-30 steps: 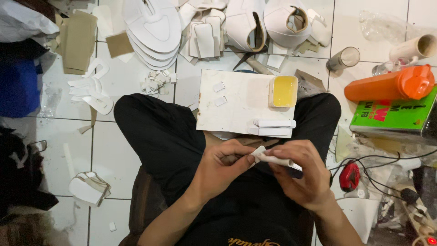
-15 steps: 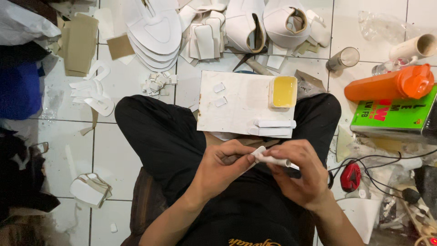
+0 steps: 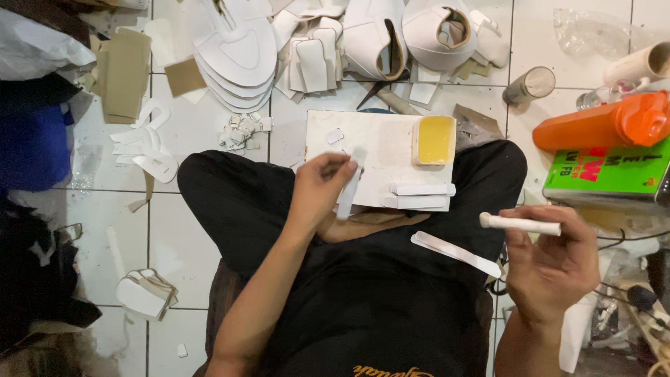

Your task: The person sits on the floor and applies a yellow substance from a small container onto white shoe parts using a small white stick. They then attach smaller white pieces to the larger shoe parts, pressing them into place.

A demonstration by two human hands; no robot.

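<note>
A narrow white strip (image 3: pixel 347 195) hangs pinched in the left hand (image 3: pixel 322 187) over the white board's (image 3: pixel 380 150) near edge, clear of the yellow glue tray (image 3: pixel 434 139) at its right edge. The right hand (image 3: pixel 551 269) grips a white applicator stick (image 3: pixel 520 223) level, likely keeping its tip off the lap.

White strip (image 3: pixel 347 195) in left hand (image 3: pixel 322 187); white-handled brush (image 3: pixel 520 224) in right hand (image 3: pixel 551 269). Another white strip (image 3: pixel 455 253) across black trousers (image 3: pixel 244 202). White board (image 3: pixel 377 150), two white strips (image 3: pixel 419 195) on it, pale tub of yellow glue (image 3: pixel 435 139). Orange bottle (image 3: pixel 600 126) over a green box (image 3: pixel 607 174) with red and black print. White shoe parts (image 3: pixel 237 56) and tan cardboard (image 3: pixel 124 70) on white floor tiles (image 3: pixel 174 237). Blue cloth (image 3: pixel 31 146) at far left.
</note>
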